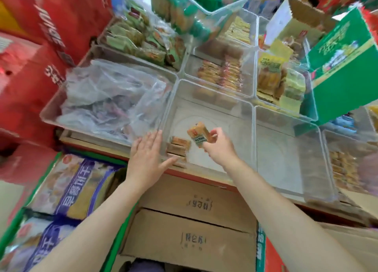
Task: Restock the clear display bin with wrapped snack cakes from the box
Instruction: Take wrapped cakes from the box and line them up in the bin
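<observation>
The clear display bin [214, 112] sits at the middle of the shelf, its floor mostly bare. A few wrapped snack cakes [179, 146] lie stacked in its near left corner. My right hand [219, 147] is over the bin and is shut on one or two wrapped cakes [199, 133], tan with a green label, held tilted above the stack. My left hand [148, 157] lies flat with fingers spread on the bin's near left rim. The brown cardboard box [194, 220] stands below the shelf, between my forearms.
Neighbouring clear bins hold other snacks: a crumpled plastic bag [110, 96] at left, orange packs [223, 73] behind, an almost bare bin [286, 149] at right. Red cartons [30, 57] rise at left, a green carton [347, 57] at right, purple snack bags [67, 186] lower left.
</observation>
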A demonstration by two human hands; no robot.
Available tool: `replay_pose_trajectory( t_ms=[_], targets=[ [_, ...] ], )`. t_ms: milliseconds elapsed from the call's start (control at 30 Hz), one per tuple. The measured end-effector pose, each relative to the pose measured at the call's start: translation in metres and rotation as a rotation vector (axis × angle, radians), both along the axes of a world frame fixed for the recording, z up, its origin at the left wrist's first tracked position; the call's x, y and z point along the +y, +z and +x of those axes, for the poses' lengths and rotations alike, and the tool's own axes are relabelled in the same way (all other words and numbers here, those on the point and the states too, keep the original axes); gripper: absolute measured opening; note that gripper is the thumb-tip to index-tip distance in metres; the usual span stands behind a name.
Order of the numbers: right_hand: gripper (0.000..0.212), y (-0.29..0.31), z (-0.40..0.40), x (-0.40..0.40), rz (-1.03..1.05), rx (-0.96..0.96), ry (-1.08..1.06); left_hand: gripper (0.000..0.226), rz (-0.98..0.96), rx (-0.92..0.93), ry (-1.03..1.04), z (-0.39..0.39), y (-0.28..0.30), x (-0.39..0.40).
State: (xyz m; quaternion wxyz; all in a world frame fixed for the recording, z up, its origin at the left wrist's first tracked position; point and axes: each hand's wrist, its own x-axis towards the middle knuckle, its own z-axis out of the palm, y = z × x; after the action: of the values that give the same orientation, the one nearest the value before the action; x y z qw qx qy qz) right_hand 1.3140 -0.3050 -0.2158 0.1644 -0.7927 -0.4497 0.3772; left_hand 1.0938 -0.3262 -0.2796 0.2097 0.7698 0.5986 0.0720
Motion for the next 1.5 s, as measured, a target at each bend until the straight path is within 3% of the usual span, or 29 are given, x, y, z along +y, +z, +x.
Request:
replay_pose_trajectory(
  t_ms=[200, 433, 667, 800, 933, 1067, 1300, 1400, 1500],
  targets=[
    [0.028, -0.063, -0.013, 0.052, -0.011, -0.203, 0.084, 0.096, 0.123, 0.061, -0.018, -0.002, -0.025, 0.002],
    [0.049, -0.093, -0.026, 0.065, -0.186, -0.219, 0.263, 0.09, 0.182, 0.075, -0.027, -0.002, -0.031, 0.003],
    [0.071, -0.073, -0.031, 0.053, -0.265, -0.077, 0.404, 0.092, 0.157, 0.104, -0.021, -0.003, -0.031, 0.004],
    [0.056, -0.038, -0.011, 0.028, -0.242, -0.09, 0.389, 0.095, 0.094, 0.109, 0.003, -0.003, -0.024, 0.004],
    [0.032, 0.008, 0.026, -0.023, -0.147, -0.064, 0.377, 0.081, -0.004, 0.094, 0.057, 0.008, 0.0, -0.007],
    [0.023, 0.064, 0.077, -0.099, 0.121, -0.058, 0.249, 0.065, 0.076, -0.032, -0.011, 0.072, 0.043, -0.052],
    [0.026, 0.126, 0.197, -0.247, 0.505, -0.148, -0.186, 0.033, -0.233, -0.435, -0.372, 0.237, 0.104, -0.168],
    [0.025, 0.131, 0.251, -0.302, 0.53, -0.193, -0.316, 0.049, -0.351, -0.539, -0.43, 0.3, 0.126, -0.222],
    [0.022, 0.126, 0.297, -0.35, 0.42, -0.211, -0.336, 0.082, -0.498, -0.594, -0.403, 0.35, 0.14, -0.268]
  ],
)
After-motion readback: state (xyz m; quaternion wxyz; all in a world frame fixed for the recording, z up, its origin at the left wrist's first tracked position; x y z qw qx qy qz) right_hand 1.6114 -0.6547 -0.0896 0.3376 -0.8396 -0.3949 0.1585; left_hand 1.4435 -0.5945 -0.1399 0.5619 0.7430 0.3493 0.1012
